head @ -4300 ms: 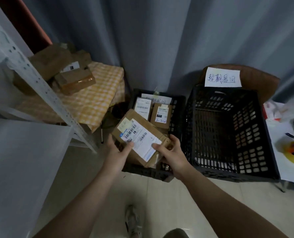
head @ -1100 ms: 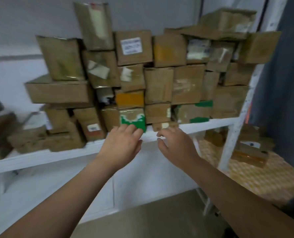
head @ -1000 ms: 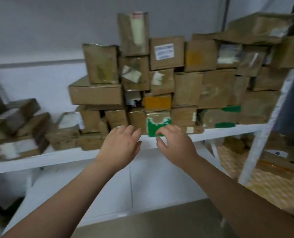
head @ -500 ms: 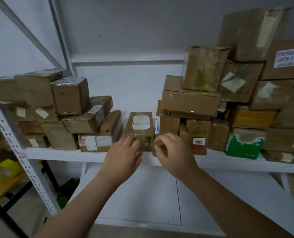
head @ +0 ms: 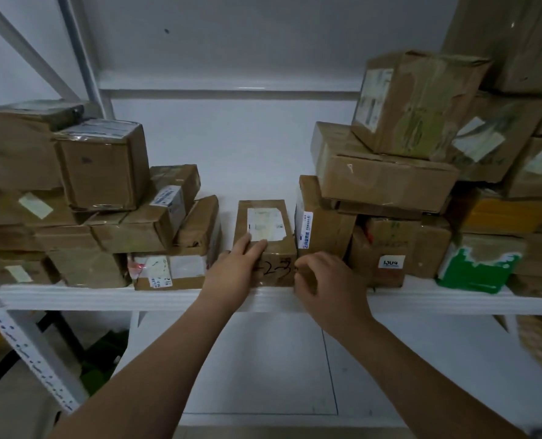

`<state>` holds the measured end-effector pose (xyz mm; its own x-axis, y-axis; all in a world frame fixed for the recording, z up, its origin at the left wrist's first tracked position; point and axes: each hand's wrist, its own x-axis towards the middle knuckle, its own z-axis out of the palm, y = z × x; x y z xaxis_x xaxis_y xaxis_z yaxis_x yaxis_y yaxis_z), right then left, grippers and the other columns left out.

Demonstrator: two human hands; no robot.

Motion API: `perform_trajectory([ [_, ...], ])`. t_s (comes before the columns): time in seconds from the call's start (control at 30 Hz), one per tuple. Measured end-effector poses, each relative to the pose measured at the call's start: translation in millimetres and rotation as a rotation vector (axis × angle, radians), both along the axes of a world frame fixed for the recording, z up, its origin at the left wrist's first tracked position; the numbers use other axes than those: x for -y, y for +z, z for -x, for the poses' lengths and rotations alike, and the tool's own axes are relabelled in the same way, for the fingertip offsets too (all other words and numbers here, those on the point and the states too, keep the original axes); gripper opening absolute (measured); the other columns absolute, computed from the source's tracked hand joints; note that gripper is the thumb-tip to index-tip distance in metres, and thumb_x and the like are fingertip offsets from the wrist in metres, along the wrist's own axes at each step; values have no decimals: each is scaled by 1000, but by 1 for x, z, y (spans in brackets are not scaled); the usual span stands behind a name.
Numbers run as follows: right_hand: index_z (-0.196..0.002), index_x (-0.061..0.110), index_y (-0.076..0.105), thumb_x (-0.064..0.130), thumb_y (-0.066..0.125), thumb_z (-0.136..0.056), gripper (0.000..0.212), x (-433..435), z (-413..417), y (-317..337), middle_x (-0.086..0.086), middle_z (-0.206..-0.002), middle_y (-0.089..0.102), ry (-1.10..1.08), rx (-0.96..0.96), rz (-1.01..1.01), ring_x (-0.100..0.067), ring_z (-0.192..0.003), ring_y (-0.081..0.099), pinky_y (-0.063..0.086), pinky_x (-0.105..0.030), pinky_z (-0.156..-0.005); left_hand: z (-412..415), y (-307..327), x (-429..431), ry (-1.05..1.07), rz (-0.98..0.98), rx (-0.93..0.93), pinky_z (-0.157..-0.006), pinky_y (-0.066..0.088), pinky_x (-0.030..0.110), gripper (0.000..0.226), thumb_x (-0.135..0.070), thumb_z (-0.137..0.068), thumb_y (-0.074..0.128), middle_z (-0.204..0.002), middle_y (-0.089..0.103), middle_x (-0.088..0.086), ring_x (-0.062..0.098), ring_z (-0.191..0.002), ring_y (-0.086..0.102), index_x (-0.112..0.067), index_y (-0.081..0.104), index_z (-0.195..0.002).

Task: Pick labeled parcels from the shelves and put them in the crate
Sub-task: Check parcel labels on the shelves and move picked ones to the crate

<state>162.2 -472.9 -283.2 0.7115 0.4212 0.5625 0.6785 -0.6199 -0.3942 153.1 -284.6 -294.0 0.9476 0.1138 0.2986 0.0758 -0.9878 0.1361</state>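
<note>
Item: small brown parcel [head: 265, 239], set on the white shelf [head: 105, 297], front face flush with the shelf edge, in the gap between two stacks. A white label [head: 266, 224] is borne on its top face; handwritten digits are seen on its front face, partly covered by the hands.

Left hand [head: 233, 274]: laid against the left front corner of the small brown parcel, fingers [head: 254, 247] extended over its top edge and touching the lower part of the label. Contact is shown; a full grasp is not.

Right hand [head: 325, 285]: held at the right front corner of the same parcel, fingers curled inward near the front face. Whether the parcel is actually touched there cannot be told. The two hands are kept apart, one at each side of the parcel.

Left stack [head: 105, 198]: several taped cardboard boxes, piled unevenly, some tilted; a low box with a white label [head: 168, 272] lies just beside the parcel.

Right stack [head: 387, 179]: larger cartons piled higher; an upright box with a blue-and-white strip label [head: 322, 221] stands just beside the parcel. A carton with a small white tag marked in black [head: 390, 248] and a box with green tape [head: 477, 267] are placed further right.
</note>
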Motion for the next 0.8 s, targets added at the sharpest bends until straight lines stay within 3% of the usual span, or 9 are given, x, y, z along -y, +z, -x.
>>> perform_trajectory([
  [0.2, -117, 12, 59, 24, 60, -92, 28, -31, 14, -2, 1, -110, 60, -103, -96, -161, -14, -101, 56, 45, -24, -83, 36, -14, -11, -113, -30, 160, -91, 50, 38, 57, -28, -94, 54, -150, 26, 3, 30, -115, 50, -29, 30, -145],
  [0.33, -131, 18, 49, 39, 58, -92, 46, -53, 33, -11, 8, -120, 57, -127, -312, -338, -8, -110, 55, 49, -24, -88, 63, -29, -21, -175, 34, 275, -74, 58, 44, 55, -19, -81, 72, -134, 45, 14, 35, -105, 58, -20, 48, -131],
  [0.4, -133, 22, 49, 41, 56, -93, 45, -61, 43, -17, 8, -122, 59, -129, -415, -390, -7, -109, 56, 48, -15, -85, 74, -36, -27, -227, 104, 329, -66, 59, 44, 53, -11, -73, 79, -126, 51, 18, 37, -98, 62, -14, 56, -121],
  [0.47, -136, 29, 45, 38, 56, -93, 45, -66, 54, -22, 12, -122, 55, -73, -545, -504, -4, -110, 52, 43, -6, -80, 83, -43, -34, -282, 162, 385, -69, 59, 44, 47, -8, -71, 80, -122, 54, 19, 37, -98, 63, -9, 62, -114],
  [0.57, -134, 45, 39, 35, 58, -93, 47, -68, 69, -33, 16, -131, 49, 61, -714, -742, -8, -118, 52, 50, -24, -92, 98, -49, -42, -349, 256, 483, -76, 56, 37, 31, -3, -72, 78, -119, 56, 18, 35, -97, 63, -6, 67, -102],
  [0.6, -130, 49, 40, 32, 59, -92, 45, -68, 73, -35, 17, -132, 49, 87, -737, -799, -8, -117, 53, 52, -27, -92, 104, -50, -43, -355, 268, 505, -79, 54, 34, 27, -1, -73, 77, -118, 57, 19, 35, -98, 63, -5, 68, -98],
  [0.7, -119, 52, 42, 22, 55, -95, 41, -67, 82, -38, 19, -129, 50, 122, -731, -886, 3, -106, 58, 54, -20, -79, 118, -49, -43, -350, 270, 527, -87, 48, 31, 22, 1, -73, 75, -115, 58, 22, 34, -96, 65, -4, 70, -93],
  [0.8, -122, 50, 42, 17, 51, -97, 43, -64, 86, -40, 20, -128, 50, 144, -720, -934, 12, -100, 58, 52, -16, -76, 125, -46, -38, -361, 278, 516, -86, 49, 32, 26, 3, -71, 76, -115, 57, 22, 34, -96, 65, -5, 70, -94],
])
